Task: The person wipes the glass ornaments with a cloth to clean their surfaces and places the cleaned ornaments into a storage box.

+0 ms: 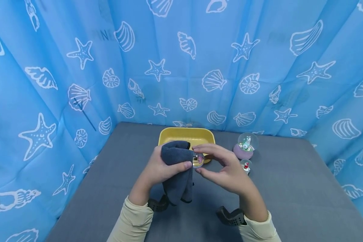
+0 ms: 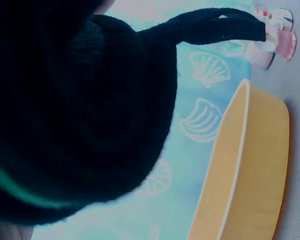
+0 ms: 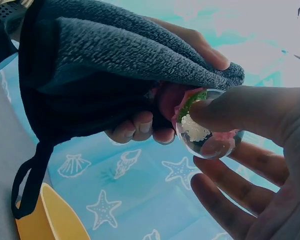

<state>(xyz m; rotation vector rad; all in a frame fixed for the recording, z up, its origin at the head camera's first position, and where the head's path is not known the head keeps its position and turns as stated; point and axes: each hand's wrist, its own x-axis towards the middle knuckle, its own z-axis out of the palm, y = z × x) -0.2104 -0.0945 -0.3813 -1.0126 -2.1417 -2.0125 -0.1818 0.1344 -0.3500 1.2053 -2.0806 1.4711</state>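
Two things I hold: my left grip [image 1: 161, 168] clamps gray cloth [image 1: 176, 183] partly around a snow globe [image 3: 194, 130], my right grip [image 1: 225, 166] pinches the globe; a yellow tray [image 1: 187, 133] stands beyond both grips.

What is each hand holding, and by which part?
The right hand pinches a snow globe by its clear dome; the left hand grips a dark cloth bunched around the globe's pink base.
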